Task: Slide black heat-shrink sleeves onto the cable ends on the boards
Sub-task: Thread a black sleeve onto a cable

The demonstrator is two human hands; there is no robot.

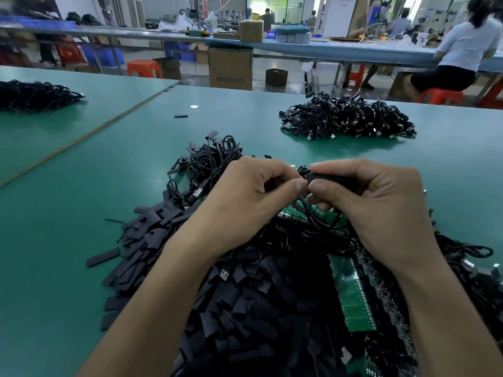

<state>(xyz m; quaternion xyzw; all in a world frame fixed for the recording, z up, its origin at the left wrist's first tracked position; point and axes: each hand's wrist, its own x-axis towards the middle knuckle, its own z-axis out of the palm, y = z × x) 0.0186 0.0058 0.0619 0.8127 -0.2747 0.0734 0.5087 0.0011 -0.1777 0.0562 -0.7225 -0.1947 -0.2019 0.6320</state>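
Observation:
Both my hands are raised over the work pile in the middle of the green table. My right hand [381, 202] pinches a black heat-shrink sleeve [330, 177] between thumb and fingers. My left hand [250, 197] is curled beside it, thumb tip touching the sleeve's left end; what it holds is hidden, likely the cable end. Thin black cables [304, 213] hang from my fingers to green circuit boards [351, 292] below. A large heap of loose flat black sleeves [245, 303] lies under my forearms.
A bundle of sleeved cables [206, 164] lies just beyond my left hand. Another cable heap [348, 118] sits at the far right of the table, a third [35, 95] at the far left. One stray sleeve [181, 116] lies alone. People sit at benches behind.

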